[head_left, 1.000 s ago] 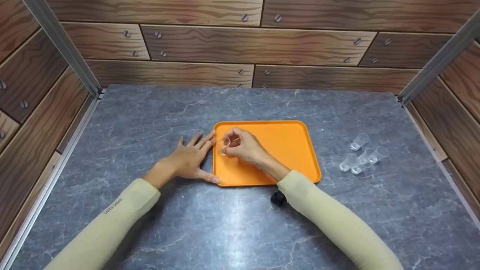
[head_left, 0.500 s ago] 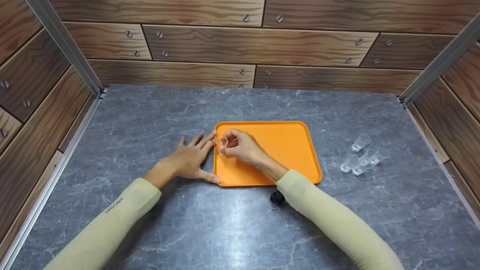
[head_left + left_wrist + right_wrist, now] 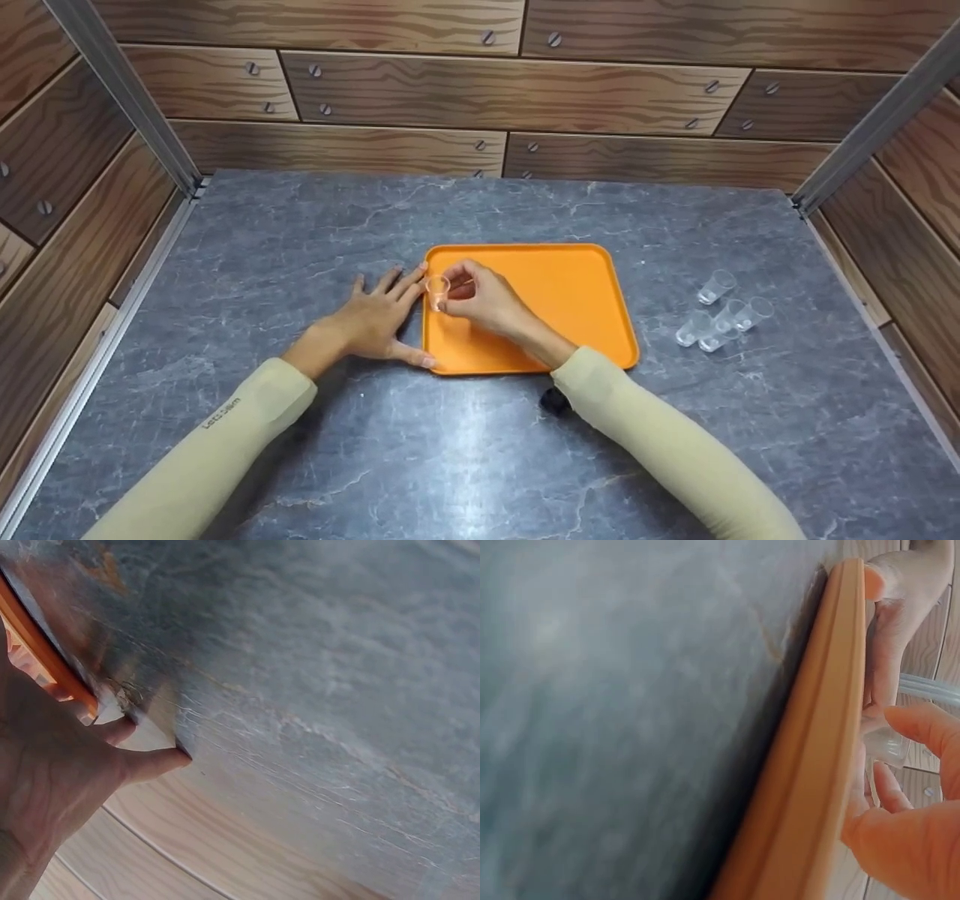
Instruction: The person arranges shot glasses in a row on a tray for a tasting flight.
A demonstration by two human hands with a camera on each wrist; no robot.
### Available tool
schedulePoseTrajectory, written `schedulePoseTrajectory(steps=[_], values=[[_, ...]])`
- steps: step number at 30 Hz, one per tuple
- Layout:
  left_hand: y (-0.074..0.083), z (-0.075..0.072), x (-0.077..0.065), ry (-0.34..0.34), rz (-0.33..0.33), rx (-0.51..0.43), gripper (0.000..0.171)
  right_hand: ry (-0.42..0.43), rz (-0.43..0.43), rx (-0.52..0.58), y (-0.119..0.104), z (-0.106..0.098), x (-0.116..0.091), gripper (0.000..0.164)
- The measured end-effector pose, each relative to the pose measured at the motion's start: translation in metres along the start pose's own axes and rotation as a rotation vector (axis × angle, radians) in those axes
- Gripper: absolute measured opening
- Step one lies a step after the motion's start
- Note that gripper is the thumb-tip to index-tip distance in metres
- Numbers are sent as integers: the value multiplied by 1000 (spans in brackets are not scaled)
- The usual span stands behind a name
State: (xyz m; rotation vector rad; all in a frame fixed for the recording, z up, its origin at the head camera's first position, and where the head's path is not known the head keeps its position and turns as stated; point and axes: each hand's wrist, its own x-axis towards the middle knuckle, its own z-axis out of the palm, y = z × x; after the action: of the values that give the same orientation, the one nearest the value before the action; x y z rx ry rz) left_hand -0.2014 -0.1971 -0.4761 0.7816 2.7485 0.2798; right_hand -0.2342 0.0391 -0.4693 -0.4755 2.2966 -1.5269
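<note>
My right hand holds a small clear plastic cup by its side, thumb and fingers about it. Mouth up, this cup is close to the left rim of the orange tray. In the right wrist view the cup shows between the thumb and a finger, with the tray's edge before it. My left hand lies with fingers spread on the table, left of the tray. Its thumb tip touches the near left corner, and its fingertips reach the left rim.
Several more clear cups stand to the right of the tray, one cup a little behind the cluster. A black object shows beneath my right sleeve. Wood-patterned walls bound the grey marbled table.
The cup in my right hand has shifted slightly left, closer to the tray's left rim. My left hand has stayed in place against the tray.
</note>
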Motion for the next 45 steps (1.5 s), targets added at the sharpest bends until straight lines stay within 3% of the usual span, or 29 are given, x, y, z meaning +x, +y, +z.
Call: schedulePoseTrajectory(steps=[15, 29, 45], values=[[-2, 5, -1, -7, -3, 1, 133, 15, -9, -55, 3, -6, -14, 49], [-3, 4, -2, -3, -9, -17, 133, 30, -16, -60, 12, -29, -28, 49], [-3, 3, 3, -20, -12, -12, 134, 54, -98, -18, 22, -51, -50, 46]])
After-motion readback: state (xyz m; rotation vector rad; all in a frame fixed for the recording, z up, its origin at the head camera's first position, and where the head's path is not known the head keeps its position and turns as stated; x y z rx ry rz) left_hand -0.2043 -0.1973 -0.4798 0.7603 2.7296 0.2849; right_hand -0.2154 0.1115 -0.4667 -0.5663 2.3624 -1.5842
